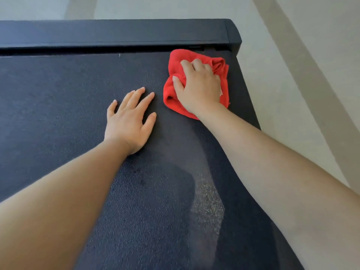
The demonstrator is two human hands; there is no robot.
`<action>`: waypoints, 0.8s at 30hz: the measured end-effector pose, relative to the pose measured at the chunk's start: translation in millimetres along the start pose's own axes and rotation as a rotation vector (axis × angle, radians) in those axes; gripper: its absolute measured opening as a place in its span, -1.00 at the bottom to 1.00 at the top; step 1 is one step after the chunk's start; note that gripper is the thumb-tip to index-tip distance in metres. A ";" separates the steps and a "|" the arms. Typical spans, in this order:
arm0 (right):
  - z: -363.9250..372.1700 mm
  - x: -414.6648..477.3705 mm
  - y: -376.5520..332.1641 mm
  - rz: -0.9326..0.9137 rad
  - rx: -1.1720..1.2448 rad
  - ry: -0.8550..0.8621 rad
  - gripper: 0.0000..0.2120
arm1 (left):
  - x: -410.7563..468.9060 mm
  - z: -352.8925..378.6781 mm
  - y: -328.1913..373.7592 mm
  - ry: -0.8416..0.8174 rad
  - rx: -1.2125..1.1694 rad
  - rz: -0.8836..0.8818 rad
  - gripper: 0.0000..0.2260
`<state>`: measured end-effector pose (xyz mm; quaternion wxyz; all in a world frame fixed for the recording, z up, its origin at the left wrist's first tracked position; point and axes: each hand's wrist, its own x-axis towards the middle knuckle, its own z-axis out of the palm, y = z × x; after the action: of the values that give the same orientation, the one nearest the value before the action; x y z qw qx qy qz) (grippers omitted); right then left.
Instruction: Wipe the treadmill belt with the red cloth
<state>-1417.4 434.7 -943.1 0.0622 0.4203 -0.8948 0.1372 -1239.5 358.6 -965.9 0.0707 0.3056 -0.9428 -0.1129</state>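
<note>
The dark textured treadmill belt (pixel 58 98) fills most of the view. A bunched red cloth (pixel 176 63) lies on its far right corner, close to the end cover. My right hand (pixel 198 86) presses down on the cloth, fingers curled into its folds. My left hand (pixel 130 121) rests flat on the bare belt just left of the cloth, fingers spread, holding nothing. A paler dusty streak (pixel 206 201) runs along the belt between my forearms.
A black end cover (pixel 116 32) crosses the far end of the treadmill. The narrow black side rail (pixel 246 94) borders the belt on the right. Pale floor (pixel 292 75) lies beyond the rail and behind the cover.
</note>
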 end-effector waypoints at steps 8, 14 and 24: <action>-19.8 -112.7 -25.2 0.017 0.038 0.016 -0.55 | -7.4 -6.3 -2.6 0.034 -0.081 0.060 -0.58; -44.0 -219.8 -61.9 -0.004 0.050 -0.013 -0.57 | -100.2 -23.6 -26.6 -0.088 -0.040 0.211 -0.55; -56.6 -311.0 -104.3 -0.053 0.021 -0.047 -0.51 | -243.3 -54.9 -70.3 -0.153 -0.010 0.214 -0.43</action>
<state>-1138.7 616.7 -939.4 0.0401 0.4476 -0.8831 0.1351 -993.6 438.0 -946.6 0.0117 0.1934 -0.9721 -0.1324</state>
